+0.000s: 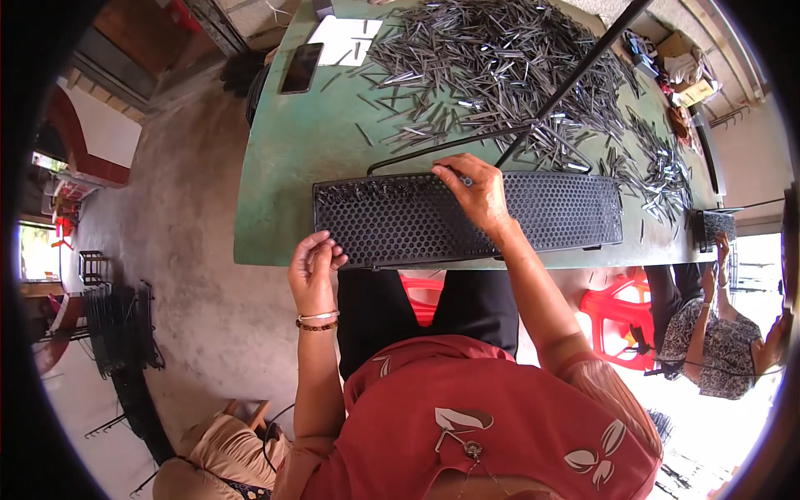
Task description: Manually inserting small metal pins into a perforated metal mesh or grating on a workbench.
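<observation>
A long black perforated panel (pixel 400 221) lies along the near edge of the green table, with a thin black bar frame (pixel 417 156) behind it. Dark, glossy bits line the panel's upper left edge. At that upper edge, near the middle, my right hand (pixel 479 196) is closed with thumb and forefinger together; whatever they pinch is too small to name. My left hand (pixel 312 265) rests by the panel's lower left corner, fingers curled in and thumb bent against them. What sits within those fingers, if anything, is hidden.
A large heap of short, thin black strips (pixel 517 62) spreads over the green table (pixel 275 167). A phone (pixel 302 68) and white paper (pixel 343 40) lie at the far left. A slanting black pole (pixel 583 71) crosses the table. Another person (pixel 712 337) sits at right, near a red stool (pixel 618 321).
</observation>
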Available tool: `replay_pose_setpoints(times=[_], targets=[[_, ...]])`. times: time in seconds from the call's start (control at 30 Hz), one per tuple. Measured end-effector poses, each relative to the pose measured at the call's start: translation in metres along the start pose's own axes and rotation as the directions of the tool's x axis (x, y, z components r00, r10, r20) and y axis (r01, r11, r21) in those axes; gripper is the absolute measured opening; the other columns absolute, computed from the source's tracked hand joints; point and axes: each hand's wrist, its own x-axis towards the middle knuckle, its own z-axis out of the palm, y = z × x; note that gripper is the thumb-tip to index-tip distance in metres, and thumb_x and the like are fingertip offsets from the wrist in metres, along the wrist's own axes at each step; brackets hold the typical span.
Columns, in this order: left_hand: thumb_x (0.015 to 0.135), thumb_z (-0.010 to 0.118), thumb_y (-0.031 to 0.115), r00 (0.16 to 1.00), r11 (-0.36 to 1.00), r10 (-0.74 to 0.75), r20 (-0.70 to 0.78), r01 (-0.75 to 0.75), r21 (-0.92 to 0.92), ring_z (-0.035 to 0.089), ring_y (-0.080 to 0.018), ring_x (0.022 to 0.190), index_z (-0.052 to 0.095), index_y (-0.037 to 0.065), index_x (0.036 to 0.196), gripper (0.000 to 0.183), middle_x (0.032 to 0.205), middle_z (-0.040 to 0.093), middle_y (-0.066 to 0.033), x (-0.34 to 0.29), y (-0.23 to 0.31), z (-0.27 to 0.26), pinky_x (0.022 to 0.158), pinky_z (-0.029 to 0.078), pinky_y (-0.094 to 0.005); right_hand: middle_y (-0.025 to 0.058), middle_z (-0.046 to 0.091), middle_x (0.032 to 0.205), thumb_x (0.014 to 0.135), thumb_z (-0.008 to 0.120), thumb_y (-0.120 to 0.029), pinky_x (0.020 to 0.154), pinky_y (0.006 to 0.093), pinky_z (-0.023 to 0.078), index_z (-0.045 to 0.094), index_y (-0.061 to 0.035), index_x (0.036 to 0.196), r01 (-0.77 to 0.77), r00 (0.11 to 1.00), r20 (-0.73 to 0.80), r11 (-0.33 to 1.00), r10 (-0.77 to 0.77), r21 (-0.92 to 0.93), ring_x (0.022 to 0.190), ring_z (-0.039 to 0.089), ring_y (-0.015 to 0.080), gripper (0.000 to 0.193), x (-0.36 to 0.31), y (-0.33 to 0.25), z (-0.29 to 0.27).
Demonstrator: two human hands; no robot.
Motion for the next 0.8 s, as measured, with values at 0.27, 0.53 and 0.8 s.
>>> replay_pose_setpoints(times=[0.27,0.53,0.8], targets=[[0.088,0.054,0.007,0.944,0.843,0.306,-0.120,-0.211,0.495,0.053,-0.0129,0.099,0.058,0.003,0.110,0.023,0.110,0.055,-0.0061,0.027,-0.020,-0.029,0.078,0.046,-0.0252,0.0111,0.065,0.085,0.079,0.068,-0.011,0.065,0.0327,0.050,0.066,-0.0005,0.089,-0.038,0.999,-0.017,0.999,0.038,0.002,0.075,0.063,0.0273,0.014,-0.006,0.013,0.003],[0.095,0.044,0.026,0.972,0.669,0.235,-0.023,-0.145,0.729,0.052,-0.0292,0.105,0.051,-0.002,0.119,0.038,0.115,0.053,-0.0162,0.043,-0.044,-0.019,0.092,0.040,-0.0365,0.0123,0.063,0.090,0.078,0.069,-0.013,0.070,0.0359,0.050,0.066,-0.0016,0.093,-0.031,0.997,0.067,0.998,0.034,-0.052,0.081,0.061,0.0307,0.019,-0.005,0.019,0.009],[0.095,0.045,0.027,0.966,0.613,0.259,0.001,-0.165,0.772,0.052,-0.0317,0.104,0.050,-0.004,0.118,0.039,0.113,0.053,-0.0179,0.039,-0.047,-0.019,0.091,0.040,-0.0380,0.0128,0.062,0.095,0.079,0.066,-0.010,0.073,0.0364,0.050,0.065,-0.0017,0.096,0.105,0.991,0.097,0.990,-0.096,-0.092,0.084,0.061,0.0321,0.019,-0.012,0.022,0.009]])
